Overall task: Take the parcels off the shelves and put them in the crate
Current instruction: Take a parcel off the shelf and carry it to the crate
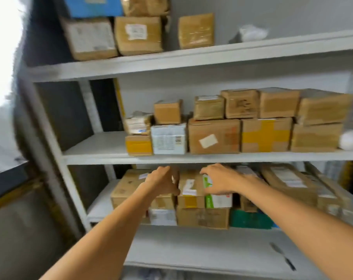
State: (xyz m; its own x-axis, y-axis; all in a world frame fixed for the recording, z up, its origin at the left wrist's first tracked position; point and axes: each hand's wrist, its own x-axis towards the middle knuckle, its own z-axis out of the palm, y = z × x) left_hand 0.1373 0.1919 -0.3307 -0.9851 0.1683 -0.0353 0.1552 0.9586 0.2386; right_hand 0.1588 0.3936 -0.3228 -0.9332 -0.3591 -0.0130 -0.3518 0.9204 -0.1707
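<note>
Many cardboard parcels fill three white metal shelves; no crate is in view. On the lower shelf my left hand grips the left edge of a small brown parcel with a white label and yellow tape. Its thumb is at the front and its fingers are over the top. Right beside that parcel, my right hand curls over the top of a white and green box. Both boxes sit on top of other parcels, among them a wider brown one. The picture is blurred.
The middle shelf carries stacked brown boxes and a white box. The top shelf bears larger parcels at the left. A dark green box lies low right. Below, a bare shelf board has a dark pen-like object.
</note>
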